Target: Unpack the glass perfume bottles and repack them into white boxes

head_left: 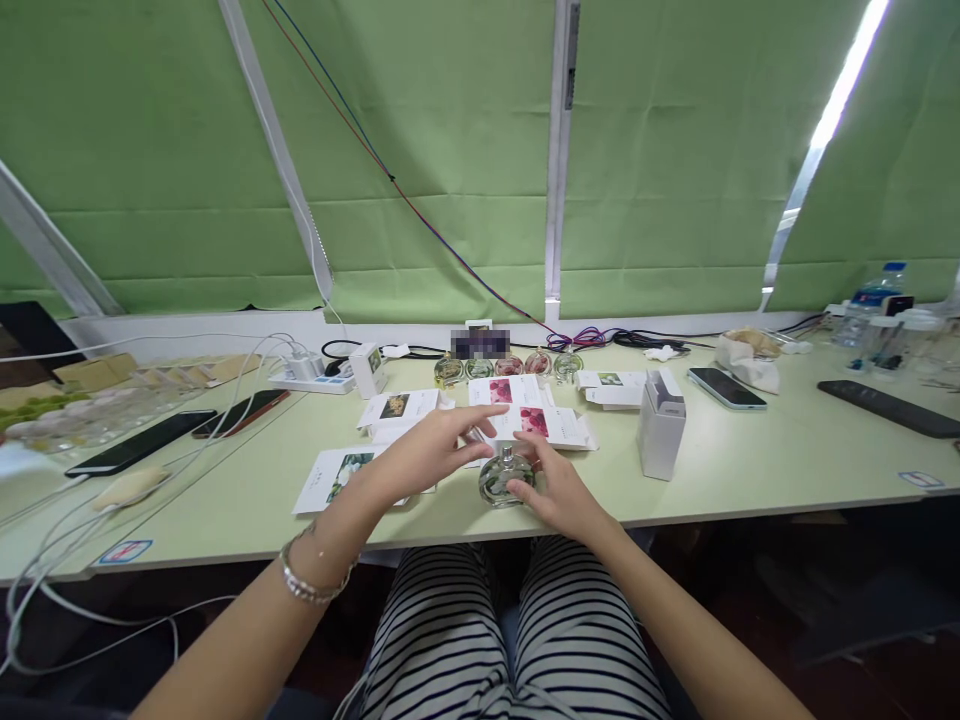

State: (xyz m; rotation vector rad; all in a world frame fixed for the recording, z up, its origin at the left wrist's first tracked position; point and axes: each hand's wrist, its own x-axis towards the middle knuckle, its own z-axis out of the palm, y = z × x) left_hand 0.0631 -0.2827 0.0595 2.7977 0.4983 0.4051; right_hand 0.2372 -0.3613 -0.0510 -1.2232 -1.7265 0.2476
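A round, clear glass perfume bottle (495, 482) with a silver spray neck stands near the table's front edge. My right hand (556, 488) grips its right side, thumb across the front and fingers behind. To the left and a little above the bottle is my left hand (442, 442), its fingers apart and nothing visible in them. Behind the hands lie flattened white cartons with pink flower pictures (534, 422). Another flat carton with a white flower picture (322, 482) lies partly under my left forearm. An upright white box (661, 430) with its top flaps up stands to the right.
Several perfume bottles (480, 370) line the table's back, near tangled cables (592, 338). Phones lie left (142, 442) and right (726, 388). A power strip (311, 382) and white cords occupy the left. A water bottle (868, 305) stands far right.
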